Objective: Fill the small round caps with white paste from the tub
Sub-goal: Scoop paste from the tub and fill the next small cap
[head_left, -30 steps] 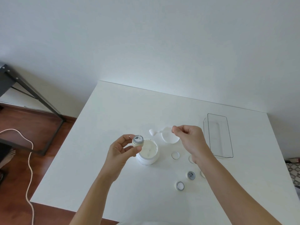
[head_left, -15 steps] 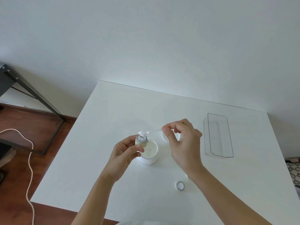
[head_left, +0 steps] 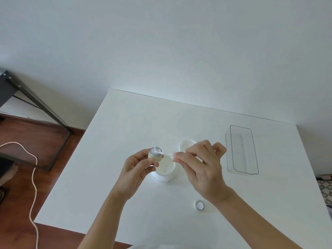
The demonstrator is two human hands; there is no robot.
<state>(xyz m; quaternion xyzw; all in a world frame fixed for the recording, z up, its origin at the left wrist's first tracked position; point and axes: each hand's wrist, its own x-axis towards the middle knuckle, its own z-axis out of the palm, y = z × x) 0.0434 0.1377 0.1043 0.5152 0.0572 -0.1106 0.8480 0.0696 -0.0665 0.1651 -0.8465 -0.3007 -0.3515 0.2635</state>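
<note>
The left hand (head_left: 137,169) was raised over the worktop (head_left: 111,159), its thumb and fingers (head_left: 142,153) curled round a small cap (head_left: 154,154) held upright, with white paste (head_left: 158,150) at its mouth. Just below and to the right stood the open tub (head_left: 166,172) (its paste surface was showing). The right hand (head_left: 203,168) hovered beside the tub, thumb and forefinger pinched together on a thin white spatula (head_left: 168,154) whose tip reached the held cap. The tub's lid (head_left: 186,143) lay behind that hand. Another cap (head_left: 199,205) sat on the worktop near the right wrist, and a clear tray (head_left: 242,150) stood further right.
</note>
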